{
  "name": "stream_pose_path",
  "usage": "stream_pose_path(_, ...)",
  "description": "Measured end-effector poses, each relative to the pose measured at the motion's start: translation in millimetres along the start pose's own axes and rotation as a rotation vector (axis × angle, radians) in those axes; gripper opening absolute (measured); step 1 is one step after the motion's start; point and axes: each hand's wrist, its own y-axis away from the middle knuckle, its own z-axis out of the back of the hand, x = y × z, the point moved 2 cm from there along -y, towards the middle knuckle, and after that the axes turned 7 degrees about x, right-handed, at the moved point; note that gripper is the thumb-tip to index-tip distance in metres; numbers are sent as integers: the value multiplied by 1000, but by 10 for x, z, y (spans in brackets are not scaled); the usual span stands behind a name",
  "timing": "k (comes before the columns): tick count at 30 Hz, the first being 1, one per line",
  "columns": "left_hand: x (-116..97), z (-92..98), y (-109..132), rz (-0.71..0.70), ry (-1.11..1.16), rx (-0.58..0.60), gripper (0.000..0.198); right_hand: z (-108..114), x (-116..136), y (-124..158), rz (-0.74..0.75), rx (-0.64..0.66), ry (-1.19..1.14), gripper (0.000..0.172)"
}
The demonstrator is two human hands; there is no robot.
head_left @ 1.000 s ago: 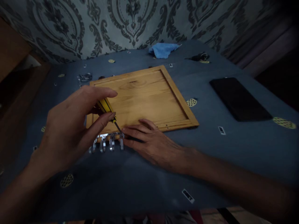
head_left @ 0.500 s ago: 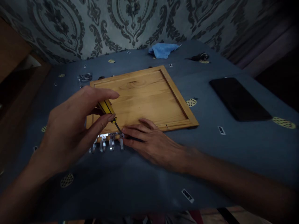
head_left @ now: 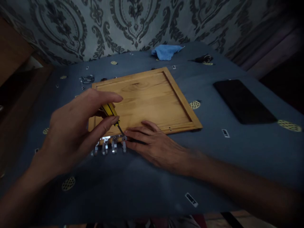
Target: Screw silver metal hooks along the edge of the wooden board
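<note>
A wooden board with a raised frame lies on the blue cloth. Along its near edge sits a metal hook rail with several hooks hanging toward me. My left hand is closed round a yellow-and-black screwdriver, whose tip rests at the rail's right end. Flat on the cloth lies my right hand, fingers stretched out and pressed against the rail's right end and the board's near edge.
A black phone lies to the right on the blue cloth. A light blue rag and a dark small object sit at the far side by the patterned wall. Small metal parts lie beyond the board's left corner.
Hardly anything has moved. My left hand with the screwdriver has shifted very slightly up and right; my right hand stays put on the rail.
</note>
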Motion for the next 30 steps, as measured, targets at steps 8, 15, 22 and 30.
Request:
stream_pose_path(8, -55, -9, 25, 39, 1, -26, 20, -7, 2, 4, 0, 8, -7, 33)
stream_pose_path(15, -33, 11, 20, -28, 72, 35, 27, 11, 7, -2, -6, 26, -14, 34)
stream_pose_path(22, -21, 126, 47, 128, 193, -109, 28, 22, 3, 3, -7, 29, -20, 34)
stream_pose_path(30, -6, 78, 38, -5, 123, -40, 27, 12, 6, 15, 6, 17, -17, 33)
